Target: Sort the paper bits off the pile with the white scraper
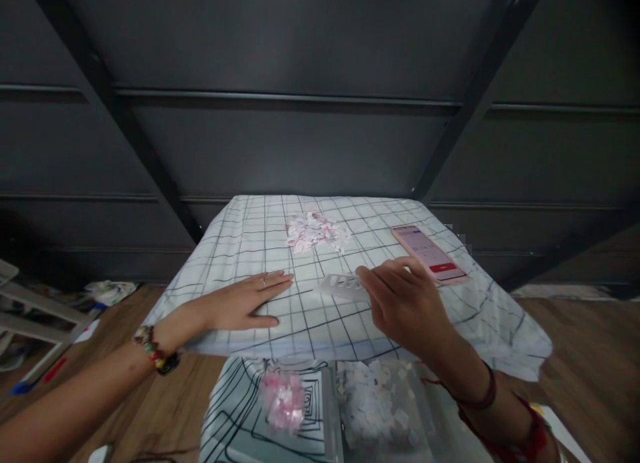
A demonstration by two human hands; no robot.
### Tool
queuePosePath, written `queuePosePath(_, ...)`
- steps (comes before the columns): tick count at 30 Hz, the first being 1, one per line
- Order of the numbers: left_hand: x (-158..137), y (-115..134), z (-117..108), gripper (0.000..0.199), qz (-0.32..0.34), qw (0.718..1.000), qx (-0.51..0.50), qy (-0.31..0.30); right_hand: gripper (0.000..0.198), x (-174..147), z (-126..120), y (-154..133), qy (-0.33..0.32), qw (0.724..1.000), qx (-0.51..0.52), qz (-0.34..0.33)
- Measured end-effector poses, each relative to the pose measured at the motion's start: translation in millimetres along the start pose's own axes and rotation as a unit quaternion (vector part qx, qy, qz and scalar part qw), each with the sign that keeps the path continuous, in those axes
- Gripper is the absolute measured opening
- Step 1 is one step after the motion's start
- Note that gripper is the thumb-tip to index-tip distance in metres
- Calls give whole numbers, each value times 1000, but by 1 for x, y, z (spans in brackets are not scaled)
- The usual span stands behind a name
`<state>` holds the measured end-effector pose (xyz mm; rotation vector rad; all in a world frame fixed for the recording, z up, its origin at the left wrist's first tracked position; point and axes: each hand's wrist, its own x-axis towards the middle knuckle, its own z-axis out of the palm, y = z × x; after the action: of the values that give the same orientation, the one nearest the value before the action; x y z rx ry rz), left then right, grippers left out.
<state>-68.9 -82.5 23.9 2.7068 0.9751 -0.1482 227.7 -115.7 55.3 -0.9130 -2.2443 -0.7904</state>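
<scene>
My left hand (245, 301) lies flat on the white checked cloth (265, 239), its fingers stretched out and the thumb apart. Nothing is in it. Over the middle of the cloth, my right hand (407, 306) pinches one end of a whitish plastic strip (343, 287) with several raised or cut shapes along it; its exact kind I cannot make out. The strip points left, towards my left fingertips. Beyond both hands sits a loose heap of small white and pink paper scraps (317, 231).
A phone (427, 253) with a lit screen lies right of the heap. Below the table's near edge are a clear plastic box (430, 409) of white scraps and a pink shiny bundle (285, 399) on patterned fabric. A dark panelled wall (295, 149) stands behind.
</scene>
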Motion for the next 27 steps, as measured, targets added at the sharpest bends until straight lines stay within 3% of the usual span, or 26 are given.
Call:
queuePosePath(4,-13,-3,10,68,-1,1000,7,23,22,-2,-4,-2,-7,1000,-14,5)
queuePosePath(16,-16,-4,21,67,22,997,30,74,26,5,-29,-53,8,988,149,-36)
queuePosePath(27,-16,-6,24,67,26,997,34,70,24,5,-36,-45,13,986,161,-40)
